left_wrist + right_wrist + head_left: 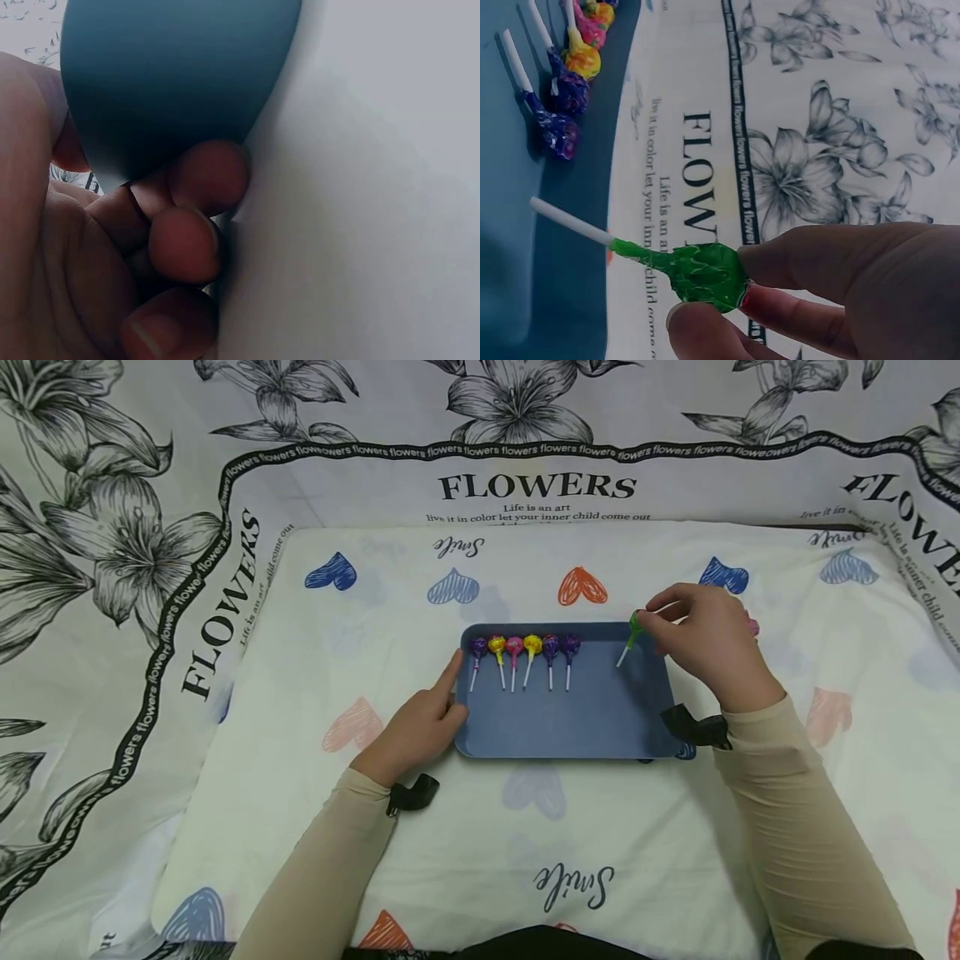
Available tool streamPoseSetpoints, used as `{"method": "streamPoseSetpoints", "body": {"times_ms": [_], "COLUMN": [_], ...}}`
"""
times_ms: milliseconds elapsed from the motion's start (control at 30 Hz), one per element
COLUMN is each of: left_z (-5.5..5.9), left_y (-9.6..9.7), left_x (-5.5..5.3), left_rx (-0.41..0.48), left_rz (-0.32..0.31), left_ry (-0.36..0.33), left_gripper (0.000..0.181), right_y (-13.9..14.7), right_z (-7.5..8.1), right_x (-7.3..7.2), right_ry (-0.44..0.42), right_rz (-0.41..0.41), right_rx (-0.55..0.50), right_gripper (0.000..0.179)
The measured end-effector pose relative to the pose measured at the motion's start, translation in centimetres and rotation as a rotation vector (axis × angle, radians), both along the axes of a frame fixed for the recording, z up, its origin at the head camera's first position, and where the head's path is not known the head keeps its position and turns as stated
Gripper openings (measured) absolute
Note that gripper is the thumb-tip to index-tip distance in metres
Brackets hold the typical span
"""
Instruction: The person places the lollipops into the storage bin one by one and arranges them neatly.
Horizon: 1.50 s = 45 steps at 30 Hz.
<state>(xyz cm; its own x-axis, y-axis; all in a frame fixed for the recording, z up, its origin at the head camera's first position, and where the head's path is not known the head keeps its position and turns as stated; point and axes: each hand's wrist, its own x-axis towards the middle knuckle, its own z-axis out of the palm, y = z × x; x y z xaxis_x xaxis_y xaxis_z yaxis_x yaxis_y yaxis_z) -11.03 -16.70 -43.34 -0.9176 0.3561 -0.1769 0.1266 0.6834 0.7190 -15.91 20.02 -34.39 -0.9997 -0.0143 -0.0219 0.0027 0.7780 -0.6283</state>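
A blue-grey tray point(562, 727) lies on the cloth. Along its far side sits a row of several wrapped lollipops point(532, 646), purple, yellow and pink, sticks toward the person. My left hand point(417, 732) holds the tray's left end, the index finger along the edge; in the left wrist view, curled fingers point(214, 176) press against the tray's corner. Over the tray's far right corner, my right hand point(705, 639) pinches a green lollipop point(709, 276) by its wrapped head, its white stick pointing over the tray. A small pink thing point(753, 626) shows beyond the right hand, mostly hidden.
Under the tray spreads a white cloth point(405, 635) printed with hearts and "Smile". Behind it lies a flower-patterned cloth point(525, 410) with black lettering. A black strap point(697, 727) on the right wrist hangs over the tray's right edge.
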Motion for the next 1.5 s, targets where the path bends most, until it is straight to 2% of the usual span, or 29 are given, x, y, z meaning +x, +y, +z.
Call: {"method": "streamPoseSetpoints", "body": {"times_ms": [200,433,633,867,1267,1500], "left_z": [0.0,-0.2,-0.4,-0.3,0.1,-0.1], "left_y": [-0.1,-0.2,-0.3,-0.2,-0.3,-0.4], "left_x": [0.0,-0.1,-0.2,-0.1,-0.1,-0.1], "left_rx": [-0.002,-0.002,0.003,-0.002,-0.005,0.001], "left_rz": [-0.007,-0.015,-0.012,-0.012,-0.011,-0.01], "left_ry": [0.01,0.021,0.022,0.012,0.007,0.006], "left_gripper": [0.083,0.083,0.083,0.083,0.083,0.083], "right_y": [-0.5,-1.4,-2.2,-3.2,-4.0,-4.6], "right_z": [-1.3,-2.5,-2.9,-3.2,-3.8,-4.2], "right_x": [-1.1,-1.8,-2.0,-2.5,-2.8,-3.0], "right_ry": [-0.062,-0.092,-0.103,-0.153,-0.154,-0.169], "right_rz": [0.028,0.048,0.053,0.057,0.055,0.06], "right_rx": [-0.008,-0.011,0.012,0.025,0.089,0.124], "right_gripper": [0.041,0.037,0.031,0.031,0.029,0.029]}}
